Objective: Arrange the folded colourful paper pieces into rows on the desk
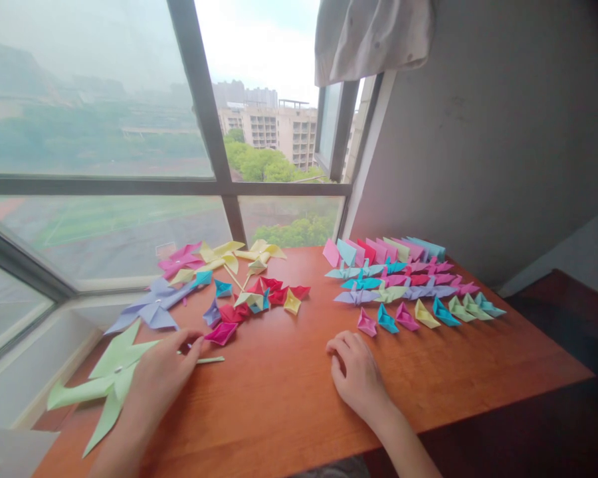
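1. Fingers, left hand [168, 364]: thumb and forefinger close on the left tip of the magenta paper boat [221, 333]; how firmly, cannot tell. Too hard a pinch could crumple that thin tip; too light a one could let it slip.
2. Fingers, right hand [361, 378]: loosely curled, nothing visible in them, resting well to the right of the magenta paper boat.
3. Nearer the person than the magenta paper boat, a pale stick [210, 360] lies beside the left hand; the green pinwheel [118, 369] spreads left, partly behind the forearm. A dragging wrist could shift it or bend a blade.
4. Just beyond the magenta paper boat: the boat heap [274, 295], jumbled. A careless lift could snag a neighbour.
5. Far right of the magenta paper boat: the boat row [426, 315], with paper cranes [393, 292] and upright folded pieces [366, 251] behind. A forward sweep of the right hand could scatter the nearest boats.
6. Beyond everything, a window pane [329, 126] appears open. A gust could topple light paper.
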A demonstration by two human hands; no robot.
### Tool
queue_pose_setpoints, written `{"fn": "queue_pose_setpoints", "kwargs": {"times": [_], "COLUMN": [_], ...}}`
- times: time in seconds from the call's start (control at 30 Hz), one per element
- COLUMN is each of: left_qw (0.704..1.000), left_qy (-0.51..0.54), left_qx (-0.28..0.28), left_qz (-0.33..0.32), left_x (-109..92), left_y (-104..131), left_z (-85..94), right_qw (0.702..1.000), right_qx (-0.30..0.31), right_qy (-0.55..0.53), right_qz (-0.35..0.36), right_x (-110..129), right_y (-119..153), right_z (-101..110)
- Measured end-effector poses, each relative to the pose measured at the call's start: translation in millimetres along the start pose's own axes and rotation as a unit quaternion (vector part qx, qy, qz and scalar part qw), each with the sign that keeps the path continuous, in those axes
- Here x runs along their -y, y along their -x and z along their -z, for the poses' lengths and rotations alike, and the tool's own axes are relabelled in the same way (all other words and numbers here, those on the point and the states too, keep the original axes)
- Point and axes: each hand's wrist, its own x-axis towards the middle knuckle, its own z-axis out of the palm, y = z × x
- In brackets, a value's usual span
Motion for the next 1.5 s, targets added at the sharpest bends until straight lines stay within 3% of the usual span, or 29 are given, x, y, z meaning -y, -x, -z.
{"fn": "queue_pose_setpoints", "kwargs": {"times": [0.17, 0.33, 0.5, 0.73, 0.9, 1.13, 1.37, 1.5], "left_qw": [0.998, 0.992, 0.983, 0.976, 0.971, 0.975, 0.974, 0.976], "left_qy": [0.056, 0.099, 0.11, 0.114, 0.125, 0.029, -0.01, -0.026], "left_qx": [0.003, 0.014, 0.039, 0.075, 0.092, -0.006, 0.052, 0.072], "left_qz": [-0.025, -0.081, -0.139, -0.172, -0.181, -0.22, -0.219, -0.206], "left_x": [-11.9, -46.5, -84.1, -115.2, -118.0, -99.4, -110.0, -118.0], "left_y": [11.0, 32.6, 46.8, 54.6, 52.7, 58.4, 74.0, 72.7], "left_z": [-4.7, -20.4, -44.3, -56.1, -60.8, -73.0, -63.6, -59.2], "right_qw": [1.0, 1.0, 0.997, 0.992, 0.993, 0.99, 0.976, 0.966], "right_qx": [-0.003, 0.004, 0.043, 0.039, 0.013, -0.097, -0.217, -0.24], "right_qy": [-0.015, -0.024, -0.016, -0.034, -0.053, -0.089, 0.01, 0.102], "right_qz": [-0.008, 0.004, 0.069, 0.114, 0.108, 0.057, 0.007, 0.0], "right_x": [-1.0, 5.2, 16.5, 16.2, 10.6, 7.6, -28.3, -54.1], "right_y": [0.5, 4.2, 10.0, 14.5, 13.4, 14.3, 37.9, 50.7], "right_z": [2.2, 4.9, 10.0, 9.5, 4.6, 9.2, 44.1, 60.1]}}
